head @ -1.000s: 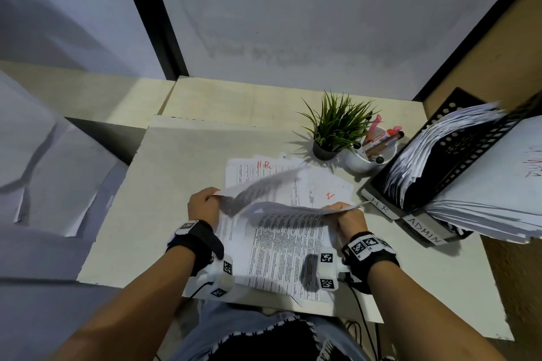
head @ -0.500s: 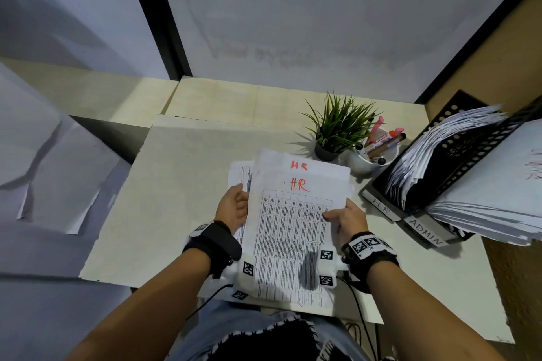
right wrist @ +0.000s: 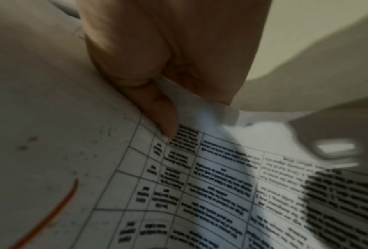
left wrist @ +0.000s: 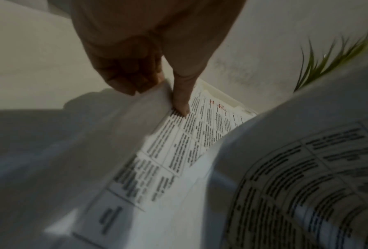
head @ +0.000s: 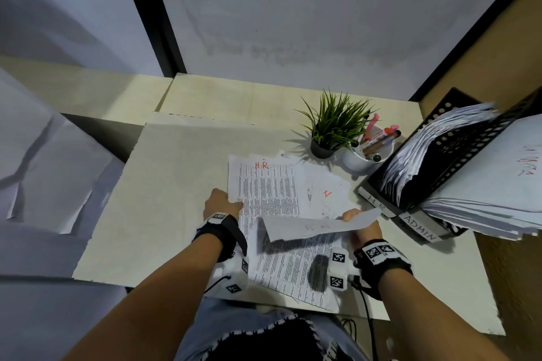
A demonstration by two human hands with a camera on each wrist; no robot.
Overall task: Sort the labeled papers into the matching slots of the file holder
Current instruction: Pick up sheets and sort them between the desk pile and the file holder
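A printed sheet marked HR (head: pixel 262 184) in red lies on the desk; my left hand (head: pixel 222 206) pinches its left edge, thumb on top (left wrist: pixel 182 94). My right hand (head: pixel 358 222) pinches the right edge of another sheet (head: pixel 313 226), lifted and bent over so its blank back shows. More printed sheets (head: pixel 290 268) lie under it near the desk's front edge. A sheet with a red mark (head: pixel 327 193) lies to the right of the HR one. The black file holder (head: pixel 457 155) stands at the right, full of papers, with slot labels HR (head: pixel 376 203) and ADMIN (head: pixel 419 227).
A small potted plant (head: pixel 331 129) and a white cup of pens (head: pixel 369 152) stand behind the papers, next to the file holder. A thick paper stack (head: pixel 484 214) sticks out of the holder's near slot. A grey wall closes the back.
The HR sheet held up in both hands has gone down flat onto the desk, and my left hand went with it. My right hand now lifts a different sheet.
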